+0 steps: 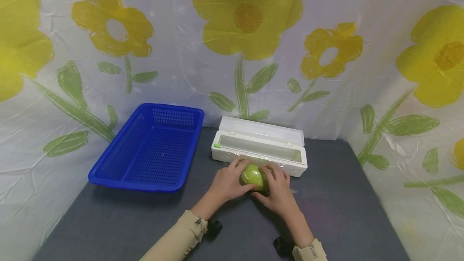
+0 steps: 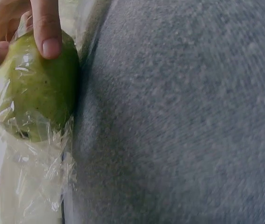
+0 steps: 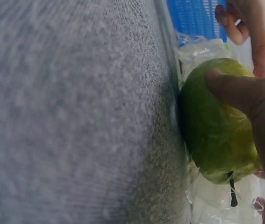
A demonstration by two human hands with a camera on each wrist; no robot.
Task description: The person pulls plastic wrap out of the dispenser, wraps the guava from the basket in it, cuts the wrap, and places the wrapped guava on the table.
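Two hands (image 1: 225, 182) (image 1: 278, 188), one green fruit (image 1: 253, 176), one blue basket (image 1: 159, 152), one white box (image 1: 295, 170), two black wrist devices (image 1: 214, 228) (image 1: 282, 247) show.

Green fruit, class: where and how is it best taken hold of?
Probably the thick middle of the green fruit, reached from above: it lies sideways, its stem pointing out at one end, and its rounded flanks bulge there. Avoid the loose film, which could slip.
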